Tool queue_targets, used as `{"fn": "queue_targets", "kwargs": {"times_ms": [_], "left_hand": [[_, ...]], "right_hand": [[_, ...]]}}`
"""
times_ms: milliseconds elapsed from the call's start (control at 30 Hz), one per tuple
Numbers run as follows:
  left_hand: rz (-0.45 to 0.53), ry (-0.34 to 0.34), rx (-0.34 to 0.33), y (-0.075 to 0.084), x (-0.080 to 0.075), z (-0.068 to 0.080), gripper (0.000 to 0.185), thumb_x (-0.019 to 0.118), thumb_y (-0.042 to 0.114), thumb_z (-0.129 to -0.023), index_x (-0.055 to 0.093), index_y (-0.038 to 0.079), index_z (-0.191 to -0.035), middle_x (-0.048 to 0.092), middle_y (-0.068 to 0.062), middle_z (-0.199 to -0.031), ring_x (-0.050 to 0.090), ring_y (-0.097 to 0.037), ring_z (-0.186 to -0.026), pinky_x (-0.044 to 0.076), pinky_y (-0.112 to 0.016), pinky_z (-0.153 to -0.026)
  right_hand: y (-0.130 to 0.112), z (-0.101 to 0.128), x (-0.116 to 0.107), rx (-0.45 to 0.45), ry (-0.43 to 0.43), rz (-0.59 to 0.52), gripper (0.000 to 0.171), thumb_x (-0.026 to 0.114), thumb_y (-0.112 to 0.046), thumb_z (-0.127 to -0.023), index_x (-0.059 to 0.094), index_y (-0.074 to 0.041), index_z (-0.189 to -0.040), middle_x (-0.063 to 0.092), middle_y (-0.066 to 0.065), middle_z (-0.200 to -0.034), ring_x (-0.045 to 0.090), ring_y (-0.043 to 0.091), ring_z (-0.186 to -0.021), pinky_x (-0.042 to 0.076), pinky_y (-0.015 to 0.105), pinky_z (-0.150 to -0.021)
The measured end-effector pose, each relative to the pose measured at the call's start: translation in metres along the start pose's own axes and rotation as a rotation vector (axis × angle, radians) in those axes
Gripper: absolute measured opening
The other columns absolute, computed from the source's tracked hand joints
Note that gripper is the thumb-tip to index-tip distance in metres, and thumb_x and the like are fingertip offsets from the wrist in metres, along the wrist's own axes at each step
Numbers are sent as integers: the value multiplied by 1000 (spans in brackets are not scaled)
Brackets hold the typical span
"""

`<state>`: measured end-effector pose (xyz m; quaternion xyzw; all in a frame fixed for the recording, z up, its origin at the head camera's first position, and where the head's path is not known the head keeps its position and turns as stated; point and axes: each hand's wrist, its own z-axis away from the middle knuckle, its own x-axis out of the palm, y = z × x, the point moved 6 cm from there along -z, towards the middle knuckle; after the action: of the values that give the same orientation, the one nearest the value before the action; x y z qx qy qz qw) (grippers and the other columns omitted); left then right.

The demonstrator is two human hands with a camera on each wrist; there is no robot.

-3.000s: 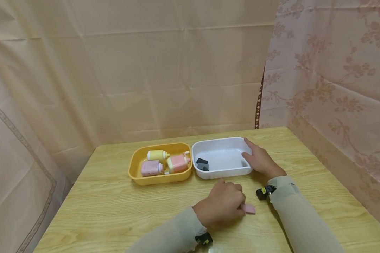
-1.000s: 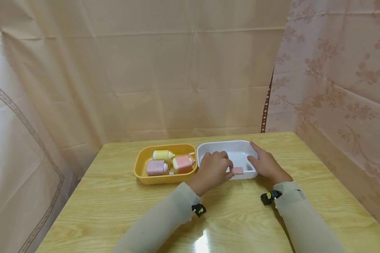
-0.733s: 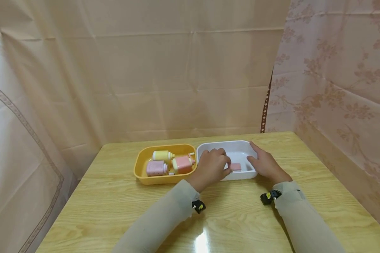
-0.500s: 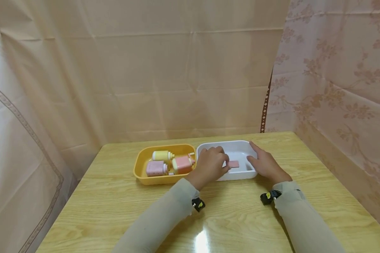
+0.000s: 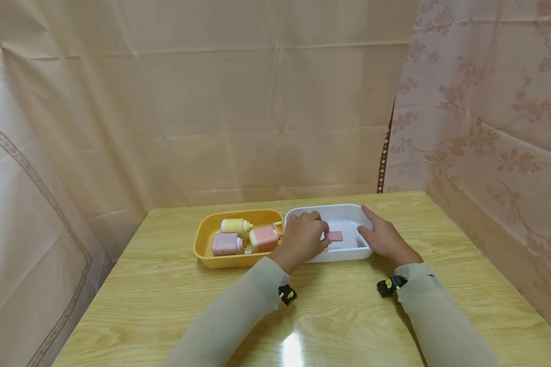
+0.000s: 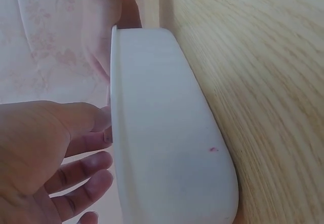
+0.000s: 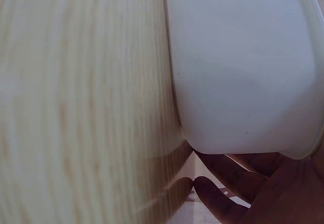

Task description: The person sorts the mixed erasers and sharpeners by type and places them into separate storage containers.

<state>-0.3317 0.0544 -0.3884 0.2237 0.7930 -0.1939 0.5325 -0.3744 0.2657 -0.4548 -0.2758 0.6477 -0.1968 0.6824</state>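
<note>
Over the white tray (image 5: 344,257), my left hand (image 5: 302,239) pinches a small flat pink rectangular piece (image 5: 335,236) between thumb and fingertips. In the left wrist view the thumb and index finger (image 6: 83,120) reach behind the tray's rim, which hides the pink piece. My right hand (image 5: 385,237) holds the white tray's right end, its thumb over the rim and the other fingers along the outer wall. Those fingers (image 7: 233,176) show below the tray's end in the right wrist view. My left hand covers the tray's left part.
A yellow tray (image 5: 239,261) stands directly left of the white one. In it lie a yellow bottle (image 5: 233,225), a purple bottle (image 5: 226,244) and a pink bottle (image 5: 264,238). Both trays rest on a wooden table (image 5: 165,300), with curtains (image 5: 257,102) behind.
My left hand has carried the pink piece from the table's front up over the white tray, then leftward and slightly lower within it. The dark pieces seen there earlier are now hidden. My right hand stays put.
</note>
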Motion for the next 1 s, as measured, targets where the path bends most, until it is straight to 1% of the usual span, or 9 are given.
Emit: {"fn": "queue_targets", "kwargs": {"times_ms": [200, 433, 633, 800, 1000], "left_hand": [[-3, -9, -10, -1, 3, 0, 19, 71, 46, -95, 81, 31, -98, 70, 8, -98, 64, -15, -87, 47, -39, -77], [15, -33, -29, -3, 7, 0, 19, 70, 45, -96, 80, 30, -98, 69, 7, -97, 63, -16, -87, 45, -39, -78], [27, -47, -42, -3, 11, 3, 18, 71, 45, -95, 80, 30, -97, 69, 6, -96, 62, -16, -86, 48, -41, -81], [57, -64, -79, -4, 14, 6, 20, 70, 47, -96, 80, 30, -99, 69, 6, -95, 64, -16, -87, 49, -43, -85], [126, -85, -134, -8, 22, 9, 24, 68, 47, -97, 81, 29, -105, 68, 5, -97, 63, -15, -89, 48, -41, -83]], "right_hand": [[1, -1, 0, 8, -4, -3, 75, 49, -30, -108, 7, -13, -167, 20, 27, -168, 22, 51, -153, 22, 67, -120], [3, -2, 1, 16, -13, -10, 75, 49, -30, -107, 7, -13, -167, 19, 27, -169, 22, 51, -153, 22, 68, -119], [2, -2, 1, 31, -25, -18, 76, 49, -30, -108, 5, -15, -167, 17, 25, -170, 20, 51, -154, 21, 68, -119], [1, -1, 0, 28, -25, -10, 76, 49, -29, -108, 4, -14, -167, 18, 26, -169, 21, 51, -154, 21, 68, -119], [1, -1, 1, 32, -29, -14, 76, 49, -30, -108, 4, -14, -167, 17, 26, -169, 21, 51, -154, 22, 67, -119]]}}
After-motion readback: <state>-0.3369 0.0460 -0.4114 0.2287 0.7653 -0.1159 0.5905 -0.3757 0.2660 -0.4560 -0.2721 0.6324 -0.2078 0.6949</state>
